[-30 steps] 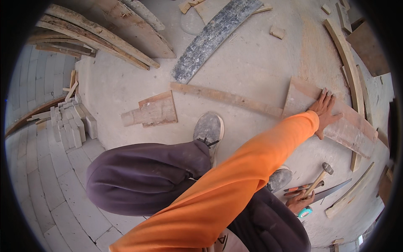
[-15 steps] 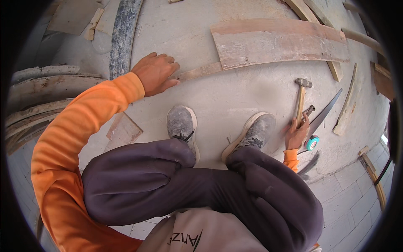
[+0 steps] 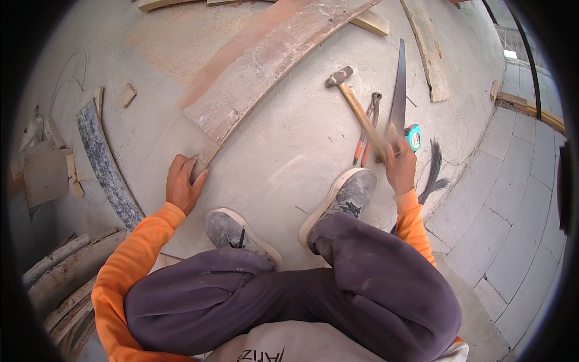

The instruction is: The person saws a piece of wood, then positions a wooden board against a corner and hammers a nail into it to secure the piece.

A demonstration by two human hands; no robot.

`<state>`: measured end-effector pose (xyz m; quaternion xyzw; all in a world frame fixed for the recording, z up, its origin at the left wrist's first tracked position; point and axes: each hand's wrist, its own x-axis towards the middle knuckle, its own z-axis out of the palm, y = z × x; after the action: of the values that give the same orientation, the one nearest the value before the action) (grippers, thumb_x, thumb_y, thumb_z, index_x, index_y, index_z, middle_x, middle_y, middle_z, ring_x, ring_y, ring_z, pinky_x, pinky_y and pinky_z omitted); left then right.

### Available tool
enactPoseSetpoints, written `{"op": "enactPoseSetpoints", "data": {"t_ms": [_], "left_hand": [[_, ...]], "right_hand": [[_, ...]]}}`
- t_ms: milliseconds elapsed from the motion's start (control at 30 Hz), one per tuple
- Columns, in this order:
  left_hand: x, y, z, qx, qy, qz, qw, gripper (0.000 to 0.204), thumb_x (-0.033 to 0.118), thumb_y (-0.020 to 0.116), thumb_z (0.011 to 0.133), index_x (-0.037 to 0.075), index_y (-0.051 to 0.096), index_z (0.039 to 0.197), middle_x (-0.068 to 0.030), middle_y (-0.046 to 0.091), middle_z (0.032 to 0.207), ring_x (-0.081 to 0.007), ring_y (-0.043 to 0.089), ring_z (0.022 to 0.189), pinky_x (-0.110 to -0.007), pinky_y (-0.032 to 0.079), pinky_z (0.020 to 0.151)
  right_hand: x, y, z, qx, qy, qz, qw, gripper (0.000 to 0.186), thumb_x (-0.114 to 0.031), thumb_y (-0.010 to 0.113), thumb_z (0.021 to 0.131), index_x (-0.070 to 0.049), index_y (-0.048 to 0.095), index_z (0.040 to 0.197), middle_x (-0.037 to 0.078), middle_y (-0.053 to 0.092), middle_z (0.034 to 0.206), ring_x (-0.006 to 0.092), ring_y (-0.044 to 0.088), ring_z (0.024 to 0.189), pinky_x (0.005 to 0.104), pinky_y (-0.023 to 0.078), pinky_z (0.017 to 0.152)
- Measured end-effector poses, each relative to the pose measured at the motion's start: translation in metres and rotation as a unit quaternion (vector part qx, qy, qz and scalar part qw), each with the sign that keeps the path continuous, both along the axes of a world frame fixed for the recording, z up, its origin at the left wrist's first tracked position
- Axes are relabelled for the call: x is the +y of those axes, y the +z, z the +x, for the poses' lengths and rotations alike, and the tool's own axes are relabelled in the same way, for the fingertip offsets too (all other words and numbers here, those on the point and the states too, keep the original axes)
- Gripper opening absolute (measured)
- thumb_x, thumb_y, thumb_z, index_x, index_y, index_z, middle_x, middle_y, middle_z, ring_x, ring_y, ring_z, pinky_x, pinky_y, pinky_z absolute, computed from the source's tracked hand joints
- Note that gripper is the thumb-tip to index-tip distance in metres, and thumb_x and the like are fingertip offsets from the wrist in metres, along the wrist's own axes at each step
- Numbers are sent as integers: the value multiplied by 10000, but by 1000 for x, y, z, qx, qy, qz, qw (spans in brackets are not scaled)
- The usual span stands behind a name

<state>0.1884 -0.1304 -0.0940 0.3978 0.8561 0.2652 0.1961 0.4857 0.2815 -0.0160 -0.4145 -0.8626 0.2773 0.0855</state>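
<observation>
Presently the left hand (image 3: 183,184) grasps the curved weathered plank's (image 3: 265,78) near end, right hand (image 3: 399,164) clenched on the wooden-handled hammer (image 3: 356,105), aim pending.

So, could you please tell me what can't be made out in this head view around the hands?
- Right hand: motion-blurred on the hammer handle, so the grip is unclear.
- Saw: handle hidden behind that hand.
- Tape measure: partly covered by the hand.
- Left hand: covers the near end of the curved board.
- Board's far end: cut off by the top edge.
</observation>
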Motion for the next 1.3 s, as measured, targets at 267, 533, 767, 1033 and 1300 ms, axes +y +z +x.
{"op": "enactPoseSetpoints", "data": {"t_ms": [267, 533, 767, 1033, 1300], "left_hand": [[1, 14, 1, -4, 41, -26, 999, 366, 110, 783, 847, -44, 625, 1139, -186, 528, 984, -361, 552, 904, -417, 477, 805], [57, 54, -2, 107, -94, -12, 990, 338, 158, 826, 823, 11, 618, 1046, -185, 557, 990, -359, 578, 910, -434, 482, 764], [204, 54, 53, -192, -236, 36, 952, 185, 138, 706, 961, 3, 718, 1087, -164, 705, 927, -296, 686, 770, -358, 547, 698], [296, 24, 147, -303, -74, 98, 945, 185, 70, 718, 932, -18, 710, 1094, -167, 740, 964, -245, 735, 890, -345, 590, 784], [274, 17, 129, -170, -118, 115, 971, 108, 34, 684, 912, 4, 704, 1014, -184, 678, 930, -388, 666, 842, -452, 537, 752]], "right_hand": [[-43, -82, -33, -33, 36, -44, 998, 190, -123, 674, 943, 29, 641, 1050, 225, 656, 1013, 421, 627, 997, 439, 474, 939], [-45, -93, -19, -21, 23, -70, 997, 94, -89, 510, 1024, -21, 559, 1065, 196, 559, 1019, 410, 573, 1057, 490, 443, 940], [-49, -63, -35, 85, -32, -141, 986, 142, -105, 562, 1014, -5, 606, 1104, 180, 649, 1039, 360, 631, 1007, 423, 477, 940], [-50, -59, -14, 286, -320, -469, 772, 283, -106, 691, 951, 66, 676, 1175, 122, 746, 1018, 184, 723, 856, 284, 599, 759], [-41, -31, -38, 195, -306, -508, 782, 207, -133, 726, 930, 31, 693, 1052, 79, 756, 948, 139, 714, 885, 244, 536, 755]]}}
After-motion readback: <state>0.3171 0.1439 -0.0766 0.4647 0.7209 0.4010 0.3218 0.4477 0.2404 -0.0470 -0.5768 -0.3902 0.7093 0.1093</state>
